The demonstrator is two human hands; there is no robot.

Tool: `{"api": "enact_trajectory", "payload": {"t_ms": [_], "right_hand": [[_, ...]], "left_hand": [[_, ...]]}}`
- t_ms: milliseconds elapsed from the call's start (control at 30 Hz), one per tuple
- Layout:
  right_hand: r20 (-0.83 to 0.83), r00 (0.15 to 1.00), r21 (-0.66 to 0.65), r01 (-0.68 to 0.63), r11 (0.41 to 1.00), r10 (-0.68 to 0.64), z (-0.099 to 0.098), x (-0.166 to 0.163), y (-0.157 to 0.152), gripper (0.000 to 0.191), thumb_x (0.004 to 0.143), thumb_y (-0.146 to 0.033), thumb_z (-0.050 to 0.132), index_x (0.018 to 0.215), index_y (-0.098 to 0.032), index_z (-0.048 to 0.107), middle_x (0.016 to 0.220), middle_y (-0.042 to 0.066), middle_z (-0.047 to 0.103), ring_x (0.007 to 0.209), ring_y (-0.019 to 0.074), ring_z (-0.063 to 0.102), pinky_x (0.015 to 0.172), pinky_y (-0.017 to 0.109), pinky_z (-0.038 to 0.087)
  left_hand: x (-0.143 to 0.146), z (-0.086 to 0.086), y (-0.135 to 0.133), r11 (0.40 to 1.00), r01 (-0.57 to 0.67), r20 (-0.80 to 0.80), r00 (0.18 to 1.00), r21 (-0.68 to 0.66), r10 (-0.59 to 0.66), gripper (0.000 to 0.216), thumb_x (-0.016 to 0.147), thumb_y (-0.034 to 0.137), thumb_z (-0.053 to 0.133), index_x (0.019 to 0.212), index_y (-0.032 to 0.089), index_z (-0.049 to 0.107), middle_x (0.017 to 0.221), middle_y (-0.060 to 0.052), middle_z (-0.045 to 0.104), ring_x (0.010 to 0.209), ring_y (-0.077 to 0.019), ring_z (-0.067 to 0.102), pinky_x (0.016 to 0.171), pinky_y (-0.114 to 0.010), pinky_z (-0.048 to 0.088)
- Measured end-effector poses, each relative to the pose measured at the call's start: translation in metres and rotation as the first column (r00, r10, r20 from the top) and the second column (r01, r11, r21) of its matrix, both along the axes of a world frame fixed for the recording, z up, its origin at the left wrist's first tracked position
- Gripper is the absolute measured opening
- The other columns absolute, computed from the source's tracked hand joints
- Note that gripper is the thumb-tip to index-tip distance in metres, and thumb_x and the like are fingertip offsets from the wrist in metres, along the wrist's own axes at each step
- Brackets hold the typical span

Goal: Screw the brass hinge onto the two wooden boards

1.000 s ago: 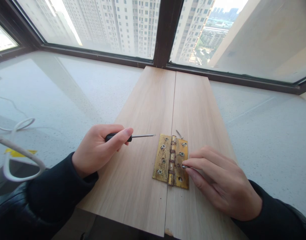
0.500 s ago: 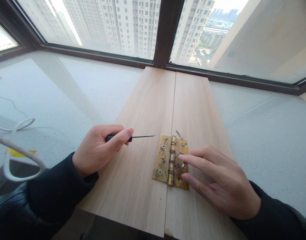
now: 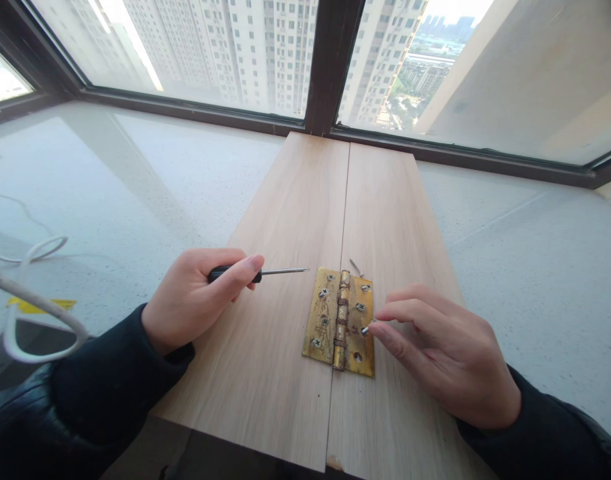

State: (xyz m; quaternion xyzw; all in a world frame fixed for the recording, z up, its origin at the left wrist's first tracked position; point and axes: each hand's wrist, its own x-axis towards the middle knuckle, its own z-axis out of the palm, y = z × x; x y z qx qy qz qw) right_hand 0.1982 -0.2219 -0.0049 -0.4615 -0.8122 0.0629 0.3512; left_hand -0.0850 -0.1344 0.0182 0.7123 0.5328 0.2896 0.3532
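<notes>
My left hand (image 3: pixel 198 293) is closed round the black handle of a screwdriver (image 3: pixel 265 272), whose metal shaft points right toward a brass hinge (image 3: pixel 340 321). The hinge lies across the seam of two pale wooden boards (image 3: pixel 305 220) and carries several screws. My right hand (image 3: pixel 445 353) rests on the right board, its thumb and forefinger pinching a small screw (image 3: pixel 366 329) at the hinge's right leaf. Just beyond the hinge's top edge lies another loose screw (image 3: pixel 356 267).
The boards rest on a speckled grey sill (image 3: pixel 135 180) below a dark window frame (image 3: pixel 330 67). A white cable (image 3: pixel 30 293) loops at the left over a strip of yellow tape (image 3: pixel 40 305).
My right hand's fingers stretched out over the hinge half a second ago; they have since drawn back and pinch the screw again. The left hand and screwdriver stay put.
</notes>
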Motion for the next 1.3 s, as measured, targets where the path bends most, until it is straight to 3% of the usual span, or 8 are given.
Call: {"api": "enact_trajectory", "payload": {"t_ms": [167, 567, 833, 1167, 1300], "right_hand": [[-0.033, 0.999, -0.04, -0.043, 0.998, 0.042, 0.002, 0.0, 0.0, 0.009, 0.1, -0.013, 0.063, 0.094, -0.02, 0.063, 0.088, 0.004, 0.066, 0.077, 0.0143, 0.065, 0.065, 0.024, 0.057], [-0.06, 0.986, -0.083, -0.159, 0.984, 0.154, 0.003, 0.0, 0.0, 0.016, 0.099, -0.005, 0.057, 0.107, -0.015, 0.066, 0.097, 0.005, 0.066, 0.088, 0.0113, 0.064, 0.077, 0.02, 0.057], [-0.101, 0.991, -0.044, -0.094, 0.995, 0.089, -0.006, 0.002, -0.006, 0.025, 0.1, -0.009, 0.057, 0.122, -0.016, 0.066, 0.106, 0.008, 0.067, 0.093, 0.0157, 0.064, 0.076, 0.028, 0.057], [-0.046, 0.985, -0.036, -0.17, 0.985, 0.168, -0.005, 0.003, -0.007, 0.037, 0.096, -0.002, 0.053, 0.125, -0.019, 0.069, 0.109, 0.009, 0.063, 0.094, 0.0177, 0.061, 0.076, 0.033, 0.054], [-0.078, 0.987, -0.037, -0.143, 0.989, 0.14, -0.008, 0.003, -0.006, 0.035, 0.094, -0.001, 0.055, 0.121, -0.018, 0.069, 0.109, 0.009, 0.062, 0.095, 0.0178, 0.059, 0.077, 0.034, 0.052]], "left_hand": [[0.0, 0.0, 0.0, 1.0, 0.001, -0.008, 1.0, 0.012, -0.001, 0.047, 0.091, 0.051, 0.053, 0.058, 0.019, 0.061, 0.051, 0.003, 0.047, 0.051, -0.0105, 0.042, 0.052, -0.026, 0.033], [0.0, 0.0, 0.0, 1.0, -0.008, -0.018, 1.0, -0.01, 0.008, 0.047, 0.091, 0.051, 0.051, 0.059, 0.019, 0.061, 0.053, 0.004, 0.046, 0.053, -0.0098, 0.041, 0.055, -0.026, 0.032], [0.001, 0.001, 0.0, 1.0, -0.009, -0.006, 1.0, -0.005, 0.009, 0.046, 0.09, 0.051, 0.053, 0.059, 0.018, 0.062, 0.052, 0.004, 0.046, 0.052, -0.0097, 0.041, 0.054, -0.026, 0.032], [0.0, 0.0, 0.0, 1.0, -0.005, 0.002, 1.0, -0.005, 0.005, 0.046, 0.091, 0.051, 0.053, 0.059, 0.019, 0.062, 0.052, 0.004, 0.047, 0.052, -0.0102, 0.041, 0.054, -0.026, 0.032], [0.0, 0.001, 0.0, 1.0, -0.006, 0.004, 1.0, -0.005, 0.006, 0.046, 0.091, 0.051, 0.053, 0.058, 0.019, 0.061, 0.052, 0.004, 0.047, 0.052, -0.0103, 0.042, 0.055, -0.026, 0.032]]}}
